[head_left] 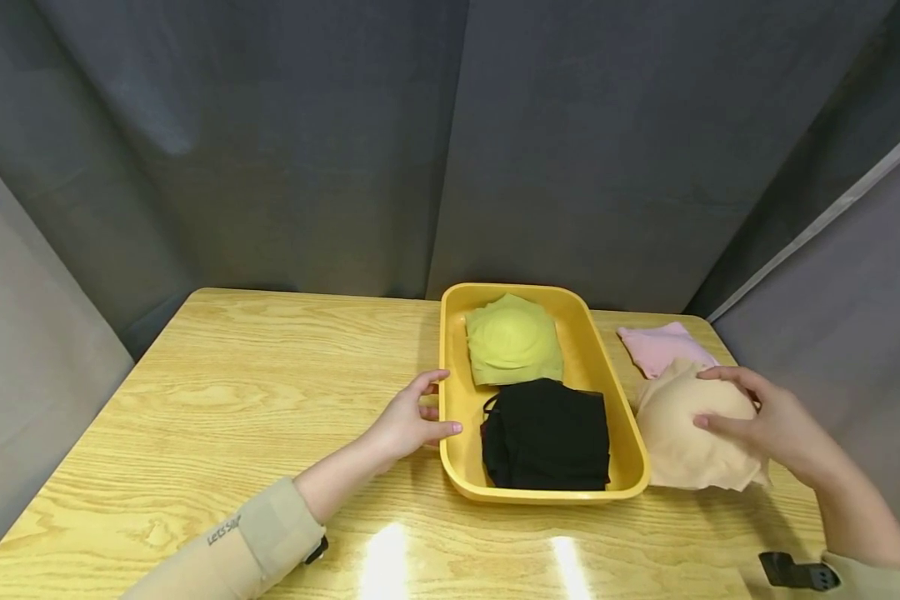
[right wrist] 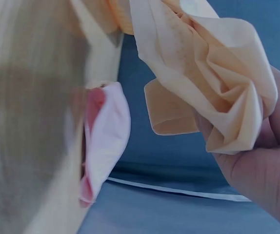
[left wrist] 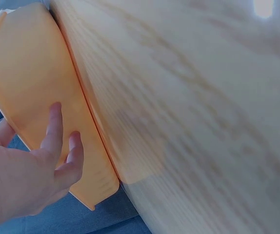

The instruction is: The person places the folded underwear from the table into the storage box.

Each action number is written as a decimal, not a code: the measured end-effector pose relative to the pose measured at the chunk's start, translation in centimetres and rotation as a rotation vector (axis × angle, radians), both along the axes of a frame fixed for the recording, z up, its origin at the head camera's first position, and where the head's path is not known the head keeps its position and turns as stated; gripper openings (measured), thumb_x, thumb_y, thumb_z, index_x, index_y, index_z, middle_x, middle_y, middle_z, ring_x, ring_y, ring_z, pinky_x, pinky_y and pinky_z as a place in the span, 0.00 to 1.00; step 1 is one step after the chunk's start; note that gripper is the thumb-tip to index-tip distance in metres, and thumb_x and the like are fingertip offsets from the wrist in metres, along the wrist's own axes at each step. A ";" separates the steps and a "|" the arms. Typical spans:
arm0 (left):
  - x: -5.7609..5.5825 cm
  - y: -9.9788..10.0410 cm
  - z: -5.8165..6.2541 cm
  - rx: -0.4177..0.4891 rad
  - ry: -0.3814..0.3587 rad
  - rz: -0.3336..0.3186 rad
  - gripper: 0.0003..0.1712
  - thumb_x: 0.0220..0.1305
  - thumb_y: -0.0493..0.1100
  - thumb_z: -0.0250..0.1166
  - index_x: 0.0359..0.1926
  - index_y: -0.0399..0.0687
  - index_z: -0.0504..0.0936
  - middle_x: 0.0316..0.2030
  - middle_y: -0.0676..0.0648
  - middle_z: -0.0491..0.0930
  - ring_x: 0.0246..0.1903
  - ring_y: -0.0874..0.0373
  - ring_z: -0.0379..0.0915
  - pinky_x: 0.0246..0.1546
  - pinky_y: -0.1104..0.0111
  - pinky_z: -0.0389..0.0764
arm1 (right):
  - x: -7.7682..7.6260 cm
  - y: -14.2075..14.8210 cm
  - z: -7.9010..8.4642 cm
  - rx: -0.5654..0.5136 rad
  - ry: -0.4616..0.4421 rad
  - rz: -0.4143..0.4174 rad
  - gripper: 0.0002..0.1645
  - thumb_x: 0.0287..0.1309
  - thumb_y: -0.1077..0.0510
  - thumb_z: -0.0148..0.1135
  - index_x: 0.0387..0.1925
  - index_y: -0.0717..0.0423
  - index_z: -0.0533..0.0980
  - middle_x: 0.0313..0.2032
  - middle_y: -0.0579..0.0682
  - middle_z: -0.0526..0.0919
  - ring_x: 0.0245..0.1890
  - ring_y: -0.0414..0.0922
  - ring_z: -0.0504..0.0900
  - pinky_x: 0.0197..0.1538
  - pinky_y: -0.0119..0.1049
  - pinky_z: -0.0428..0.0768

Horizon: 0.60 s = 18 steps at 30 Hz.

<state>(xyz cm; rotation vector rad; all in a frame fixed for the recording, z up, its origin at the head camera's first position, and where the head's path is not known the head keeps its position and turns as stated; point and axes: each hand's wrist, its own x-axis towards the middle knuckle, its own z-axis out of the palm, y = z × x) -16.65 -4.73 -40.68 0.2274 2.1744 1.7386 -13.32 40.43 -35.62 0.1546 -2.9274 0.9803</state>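
Note:
A beige bra (head_left: pixel 686 421) with a smooth rounded cup is held in my right hand (head_left: pixel 776 425), thumb and fingers pinching it at the tray's right side. Its crumpled underside (right wrist: pixel 218 78) shows in the right wrist view, lifted off the table. My left hand (head_left: pixel 412 421) grips the left wall of a yellow plastic tray (head_left: pixel 457 467), the thumb over the rim and the other fingers along the outside. Inside the tray a folded yellow-green bra (head_left: pixel 513 337) lies at the back, and a folded black garment (head_left: pixel 547 437) with a thin strap lies in front.
A folded pink garment (head_left: pixel 663 346) lies at the table's back right, partly behind the beige bra. The wood-grain table (head_left: pixel 270 400) stretches out to the left. Grey curtains (head_left: pixel 307 150) hang behind it and at both sides.

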 end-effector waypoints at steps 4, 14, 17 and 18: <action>0.0 0.0 0.0 0.003 -0.003 0.001 0.43 0.53 0.34 0.71 0.68 0.56 0.62 0.62 0.37 0.61 0.41 0.52 0.71 0.35 0.56 0.83 | 0.0 -0.3 1.4 0.024 -0.004 -0.039 0.35 0.49 0.47 0.71 0.58 0.50 0.69 0.51 0.54 0.73 0.34 0.29 0.73 0.31 0.26 0.75; -0.1 0.0 -0.2 0.029 -0.014 -0.005 0.44 0.53 0.34 0.70 0.69 0.56 0.60 0.62 0.36 0.61 0.43 0.50 0.74 0.35 0.56 0.83 | 0.2 -1.4 4.6 0.079 0.060 -0.108 0.36 0.48 0.45 0.71 0.57 0.48 0.69 0.50 0.60 0.74 0.31 0.26 0.71 0.27 0.26 0.73; -0.2 0.0 -0.3 0.030 -0.016 -0.007 0.44 0.53 0.34 0.70 0.69 0.56 0.60 0.62 0.36 0.61 0.44 0.49 0.74 0.34 0.56 0.83 | 0.3 -1.9 5.4 0.073 0.079 -0.116 0.35 0.48 0.45 0.72 0.57 0.46 0.69 0.45 0.51 0.76 0.29 0.28 0.72 0.26 0.27 0.74; -0.2 0.0 -0.3 0.031 -0.018 -0.007 0.44 0.53 0.34 0.70 0.69 0.56 0.60 0.62 0.36 0.61 0.44 0.49 0.74 0.34 0.56 0.83 | 0.3 -2.1 5.7 0.067 0.083 -0.114 0.35 0.48 0.45 0.72 0.57 0.45 0.69 0.44 0.47 0.76 0.29 0.29 0.73 0.26 0.27 0.74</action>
